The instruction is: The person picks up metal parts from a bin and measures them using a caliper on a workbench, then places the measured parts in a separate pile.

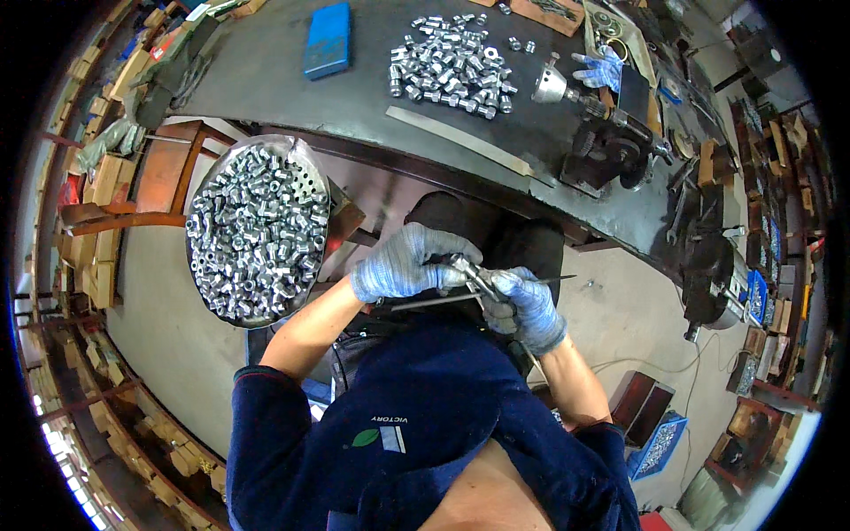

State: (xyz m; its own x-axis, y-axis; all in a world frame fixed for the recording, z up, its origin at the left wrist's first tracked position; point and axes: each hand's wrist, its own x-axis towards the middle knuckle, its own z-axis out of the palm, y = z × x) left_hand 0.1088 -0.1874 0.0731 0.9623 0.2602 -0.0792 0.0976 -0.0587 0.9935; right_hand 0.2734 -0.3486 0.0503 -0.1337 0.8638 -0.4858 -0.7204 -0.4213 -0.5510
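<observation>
My left hand [409, 263], in a grey-blue work glove, is closed around a shiny metal fitting [464, 265] over my lap. Close against it, my gloved right hand [531, 308] is closed on a slim pointed metal tool [558, 279], whose dark tip sticks out to the right. A thin metal rod or shaft [436, 303] runs out leftward below the left hand; whether it belongs to the same tool I cannot tell. The fingers hide where fitting and tool meet. To the left of my hands stands a round metal pan [324, 203] heaped with similar fittings.
On the dark workbench [257, 84] lie a pile of fittings [452, 66], a blue case [328, 40] and a flat metal bar [456, 140]. A small chuck machine [611, 133] and a blue glove [602, 69] sit at right. A blue crate [660, 445] holds small parts on the floor.
</observation>
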